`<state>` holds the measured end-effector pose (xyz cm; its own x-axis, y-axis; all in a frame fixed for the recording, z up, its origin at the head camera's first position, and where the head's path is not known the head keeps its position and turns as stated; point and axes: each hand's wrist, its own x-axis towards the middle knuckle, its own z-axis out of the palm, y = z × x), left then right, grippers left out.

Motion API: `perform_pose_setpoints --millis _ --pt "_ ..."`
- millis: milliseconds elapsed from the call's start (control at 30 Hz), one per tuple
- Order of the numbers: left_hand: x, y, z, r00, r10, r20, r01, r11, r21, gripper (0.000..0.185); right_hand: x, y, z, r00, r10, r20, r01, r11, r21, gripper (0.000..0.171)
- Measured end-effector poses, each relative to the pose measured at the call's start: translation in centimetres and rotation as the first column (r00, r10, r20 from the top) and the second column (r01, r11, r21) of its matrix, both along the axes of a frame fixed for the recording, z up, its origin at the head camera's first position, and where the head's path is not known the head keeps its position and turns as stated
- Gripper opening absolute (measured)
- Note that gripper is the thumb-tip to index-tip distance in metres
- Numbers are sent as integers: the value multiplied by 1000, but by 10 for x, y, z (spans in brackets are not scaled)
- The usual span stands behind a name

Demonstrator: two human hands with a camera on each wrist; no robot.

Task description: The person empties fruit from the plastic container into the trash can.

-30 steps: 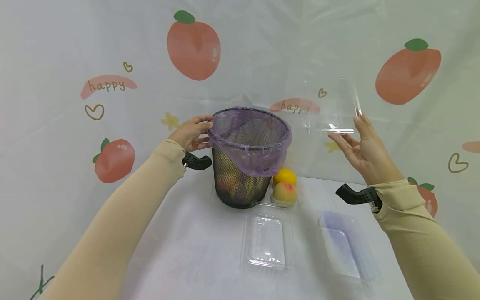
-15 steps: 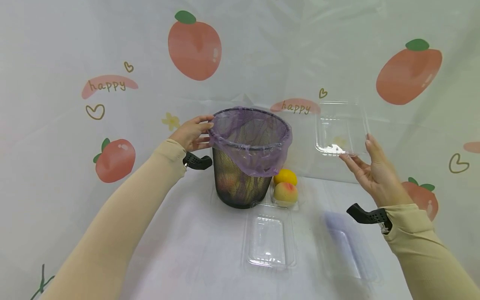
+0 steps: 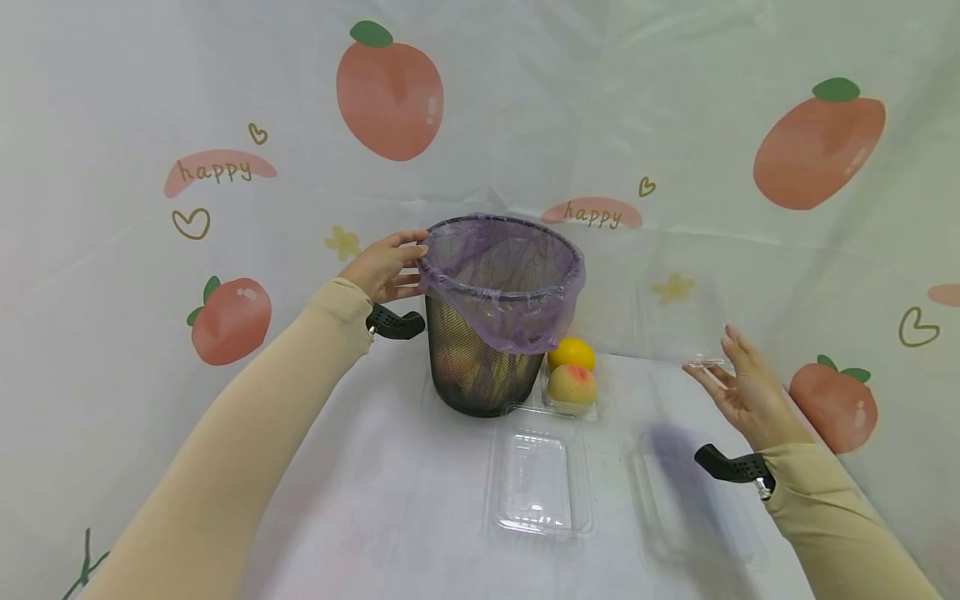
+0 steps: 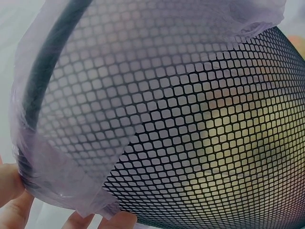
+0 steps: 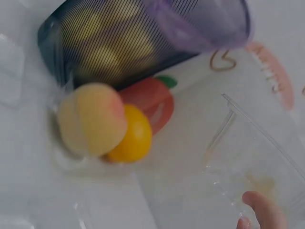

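My left hand [image 3: 381, 267] grips the rim of a black mesh bin [image 3: 483, 392], with fingertips against its side and on the purple liner bag [image 3: 502, 323]. Through the mesh, several yellowish and reddish fruits show blurrily inside. On the right, my right hand [image 3: 750, 398] pinches the lower edge of a clear plastic container [image 3: 678, 325] between thumb and fingers, holding it upright above the table. Its outline is faint against the backdrop. In the right wrist view only two fingertips [image 5: 264, 212] show beside the container.
A peach [image 3: 572, 386] and a yellow fruit [image 3: 574, 354] sit in a clear tray right of the bin. An opened clear clamshell box [image 3: 536, 483] lies in front. Another clear box [image 3: 693, 517] lies at right, crossed by a shadow. Behind hangs a fruit-printed backdrop [image 3: 487, 100].
My right hand has come down and slightly right with the clear container, from beside the heart print to just above the table. The left hand and bin stay put.
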<state>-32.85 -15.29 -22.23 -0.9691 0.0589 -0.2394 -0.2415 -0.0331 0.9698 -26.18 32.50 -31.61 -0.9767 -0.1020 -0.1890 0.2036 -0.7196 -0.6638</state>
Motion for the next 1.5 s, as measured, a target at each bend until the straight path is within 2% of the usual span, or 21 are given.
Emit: perform_pose_setpoints --millis 167,300,467,667,900,1000,1100,1267,1333,1467,1500 --pt "1 0 0 1000 5 3 -5 1000 2 45 0 12 -21 1000 3 15 -5 992 129 72" --pt "1 0 0 1000 8 9 -8 1000 5 45 -3 19 -33 998 -22 61 9 980 198 72" --pt "1 0 0 1000 9 10 -9 1000 1 46 -6 24 -43 994 -23 104 -10 951 309 67" --pt "-1 0 -2 1000 10 8 -10 1000 1 45 -8 28 -50 988 -36 149 -38 884 466 78" --pt "1 0 -2 1000 -6 2 6 1000 8 47 -11 28 -59 989 -50 136 -36 824 565 80" --pt "2 0 -1 1000 -8 1 8 1000 10 47 -11 28 -61 992 -31 123 -54 776 628 80" --pt "1 1 -1 1000 -7 1 7 1000 9 46 -12 28 -62 992 -33 124 -57 753 655 80" --pt "1 1 -1 1000 0 -2 0 1000 10 46 -13 28 -63 991 -41 130 -54 762 646 74" --pt "1 1 -1 1000 2 -1 -2 1000 14 45 -13 30 -63 992 -15 127 -72 754 653 72" --pt "0 0 -1 1000 -1 1 1 1000 16 46 -13 36 -65 991 23 129 -106 724 682 76" --pt "0 0 -1 1000 0 1 0 1000 18 46 -13 38 -65 991 38 129 -118 707 697 79"
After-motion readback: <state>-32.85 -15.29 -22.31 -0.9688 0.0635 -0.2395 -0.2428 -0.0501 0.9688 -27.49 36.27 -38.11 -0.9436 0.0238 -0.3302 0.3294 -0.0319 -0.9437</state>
